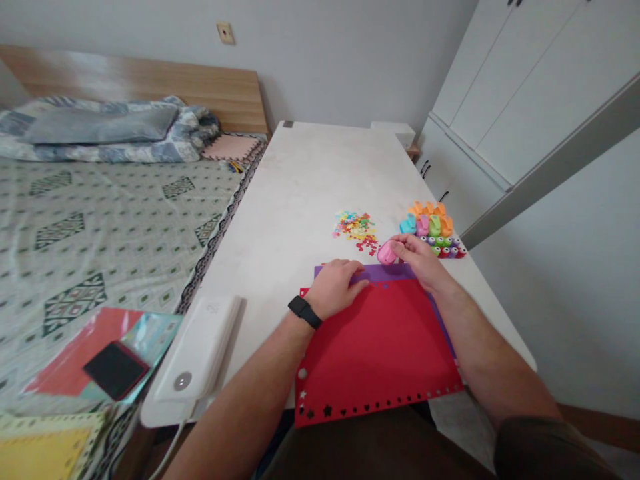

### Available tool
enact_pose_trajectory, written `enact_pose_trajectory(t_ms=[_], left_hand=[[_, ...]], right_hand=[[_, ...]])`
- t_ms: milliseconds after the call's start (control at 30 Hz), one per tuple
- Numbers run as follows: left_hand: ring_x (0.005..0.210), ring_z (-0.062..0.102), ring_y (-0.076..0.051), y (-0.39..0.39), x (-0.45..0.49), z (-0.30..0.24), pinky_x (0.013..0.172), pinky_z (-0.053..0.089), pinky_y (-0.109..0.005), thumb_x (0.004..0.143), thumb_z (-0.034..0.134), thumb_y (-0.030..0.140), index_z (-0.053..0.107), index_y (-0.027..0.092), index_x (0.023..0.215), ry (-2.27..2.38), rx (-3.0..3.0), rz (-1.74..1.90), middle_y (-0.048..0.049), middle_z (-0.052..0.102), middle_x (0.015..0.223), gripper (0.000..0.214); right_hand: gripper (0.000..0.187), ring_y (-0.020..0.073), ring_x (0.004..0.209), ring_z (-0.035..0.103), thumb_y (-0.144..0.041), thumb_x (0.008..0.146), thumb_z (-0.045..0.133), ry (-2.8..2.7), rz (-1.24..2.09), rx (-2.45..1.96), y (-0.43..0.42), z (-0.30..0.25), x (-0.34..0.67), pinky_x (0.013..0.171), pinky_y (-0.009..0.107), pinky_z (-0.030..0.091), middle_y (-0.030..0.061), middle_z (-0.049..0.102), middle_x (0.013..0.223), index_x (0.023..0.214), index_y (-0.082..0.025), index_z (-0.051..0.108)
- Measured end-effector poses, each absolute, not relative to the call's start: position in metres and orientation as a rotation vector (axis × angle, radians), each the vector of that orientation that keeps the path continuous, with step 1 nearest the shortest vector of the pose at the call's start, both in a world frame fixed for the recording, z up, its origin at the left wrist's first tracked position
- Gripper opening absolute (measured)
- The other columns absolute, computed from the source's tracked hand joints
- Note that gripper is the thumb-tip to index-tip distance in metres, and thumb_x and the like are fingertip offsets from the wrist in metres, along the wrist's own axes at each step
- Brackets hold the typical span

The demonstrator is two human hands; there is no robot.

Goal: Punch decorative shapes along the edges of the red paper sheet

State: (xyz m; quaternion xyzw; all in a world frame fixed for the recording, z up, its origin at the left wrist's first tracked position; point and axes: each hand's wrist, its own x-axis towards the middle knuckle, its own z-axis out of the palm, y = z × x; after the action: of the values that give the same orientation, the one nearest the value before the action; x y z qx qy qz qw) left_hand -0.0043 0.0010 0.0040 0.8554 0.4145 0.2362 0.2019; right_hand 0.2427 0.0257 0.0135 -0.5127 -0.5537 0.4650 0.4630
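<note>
A red sheet (380, 347) with punched shapes along its edges lies on a purple sheet (385, 272) at the near end of the white table (295, 200). My left hand (334, 288), a black band on its wrist, rests with curled fingers on the far edge of the two sheets. My right hand (419, 261) is closed on a small pink paper punch (387, 252) set on the purple sheet's far edge. Just beyond lies a pile of small colourful punched shapes (356, 228).
A cluster of coloured paper punches (432, 228) stands at the table's right edge. A white power bank (200, 347) lies at the near left corner. On the bed (100, 220) to the left are coloured sheets with a black phone (116, 368). White cupboards (525, 87) stand on the right.
</note>
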Motion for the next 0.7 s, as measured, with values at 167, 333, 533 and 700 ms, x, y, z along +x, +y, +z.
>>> enact_pose_trajectory(t_ms=[167, 333, 533, 700], left_hand=[[0.110, 0.066, -0.026, -0.002, 0.001, 0.010, 0.099, 0.051, -0.041, 0.095, 0.068, 0.047, 0.064, 0.020, 0.127, 1.228, 2.386, 0.787, -0.0098, 0.072, 0.118, 0.043], [0.108, 0.066, -0.025, -0.006, 0.012, 0.017, 0.097, 0.052, -0.040, 0.091, 0.070, 0.056, 0.064, 0.022, 0.123, 1.235, 2.397, 0.808, -0.0089, 0.072, 0.115, 0.047], [0.093, 0.068, -0.024, -0.007, 0.021, 0.027, 0.084, 0.053, -0.035, 0.097, 0.063, 0.038, 0.067, 0.021, 0.103, 1.430, 2.453, 0.749, -0.0074, 0.072, 0.098, 0.018], [0.087, 0.068, -0.020, 0.002, 0.016, 0.034, 0.080, 0.051, -0.032, 0.099, 0.058, 0.034, 0.068, 0.021, 0.095, 1.440, 2.362, 0.856, -0.0063, 0.073, 0.091, 0.018]], right_hand=[[0.044, 0.0176, 0.082, 0.066, -0.055, 0.084, 0.077, -1.386, 1.236, -1.246, 0.020, 0.010, 0.230, 0.076, 0.032, 0.049, 0.0043, 0.074, 0.094, 0.108, -0.019, 0.068], [0.044, 0.0188, 0.082, 0.069, -0.055, 0.085, 0.077, -1.418, 1.330, -1.193, 0.015, 0.008, 0.219, 0.080, 0.034, 0.053, 0.0044, 0.075, 0.090, 0.108, -0.020, 0.065], [0.039, 0.0189, 0.084, 0.069, -0.053, 0.085, 0.077, -1.422, 1.398, -1.143, 0.011, 0.008, 0.211, 0.079, 0.035, 0.053, 0.0021, 0.074, 0.091, 0.105, -0.022, 0.063], [0.041, 0.0181, 0.087, 0.067, -0.055, 0.088, 0.074, -1.402, 1.397, -1.154, 0.012, 0.006, 0.209, 0.076, 0.033, 0.052, 0.0045, 0.073, 0.101, 0.109, -0.022, 0.061]])
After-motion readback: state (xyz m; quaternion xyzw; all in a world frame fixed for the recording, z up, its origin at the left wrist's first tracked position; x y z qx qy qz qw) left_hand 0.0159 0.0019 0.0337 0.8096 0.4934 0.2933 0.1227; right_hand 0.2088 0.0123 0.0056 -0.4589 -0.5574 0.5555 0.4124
